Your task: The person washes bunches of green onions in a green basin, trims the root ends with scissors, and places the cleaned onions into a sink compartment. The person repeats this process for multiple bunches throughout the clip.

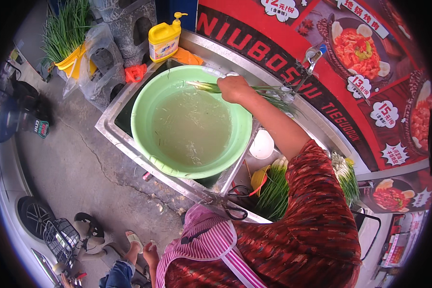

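A bunch of scallions (210, 87) is gripped in my right hand (233, 89), above the far right rim of a pale green plastic basin (137, 118). The white root ends point left over the basin, while the green leaves trail right toward the tap. Cloudy water (190, 126) with floating bits fills much of the basin, which rests on a metal sink (129, 148). My left hand (151, 254) hangs low beside the striped apron (208, 234), away from the sink. Its fingers look curled, but the palm side is too small to make out.
A yellow detergent pump bottle (164, 41) and an orange cloth (188, 56) stand behind the basin. Right of it are a white bowl (262, 144), black-handled scissors (238, 191) and bundled scallions (275, 187). A tap (312, 59) rises behind. A person's sandalled foot (134, 242) shows at lower left.
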Demonstrator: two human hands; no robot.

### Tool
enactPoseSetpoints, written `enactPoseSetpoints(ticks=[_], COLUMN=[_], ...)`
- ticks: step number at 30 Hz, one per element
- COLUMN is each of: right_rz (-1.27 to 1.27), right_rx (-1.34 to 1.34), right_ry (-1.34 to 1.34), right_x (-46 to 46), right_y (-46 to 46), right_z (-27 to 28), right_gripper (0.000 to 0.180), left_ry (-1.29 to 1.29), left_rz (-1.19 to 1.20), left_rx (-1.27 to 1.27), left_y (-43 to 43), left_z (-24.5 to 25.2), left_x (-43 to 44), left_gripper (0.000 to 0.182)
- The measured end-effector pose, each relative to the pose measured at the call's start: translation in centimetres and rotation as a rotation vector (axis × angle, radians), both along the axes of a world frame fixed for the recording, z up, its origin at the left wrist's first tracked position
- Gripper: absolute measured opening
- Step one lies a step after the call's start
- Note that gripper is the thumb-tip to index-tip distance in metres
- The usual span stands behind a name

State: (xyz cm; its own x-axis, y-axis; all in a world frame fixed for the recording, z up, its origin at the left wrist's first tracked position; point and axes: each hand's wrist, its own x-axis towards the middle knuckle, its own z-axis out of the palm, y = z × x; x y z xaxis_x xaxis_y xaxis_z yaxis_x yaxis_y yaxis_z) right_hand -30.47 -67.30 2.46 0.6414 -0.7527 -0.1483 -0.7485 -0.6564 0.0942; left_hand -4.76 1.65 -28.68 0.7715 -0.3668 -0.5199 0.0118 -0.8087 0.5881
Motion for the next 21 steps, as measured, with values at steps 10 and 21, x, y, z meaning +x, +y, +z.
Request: enactPoseSetpoints(ticks=[10,21], right_rz=[-0.352,-0.723], right_rx=[-0.253,0.729], right_ry=[-0.342,-0.693], right_x=[-10.7,-19.2], right_y=[11.8,24.0], right_z=[-5.5,-1.3], right_gripper=[0.017,0.013], left_ry=[-0.218,-0.137], left_rz=[-0.377,-0.641], left_rx=[-0.097,-0.131], left_y=[-8.4,-10.7], left_z=[2.6,4.8], left_x=[4.9,5.9], left_gripper=[0.037,0.033])
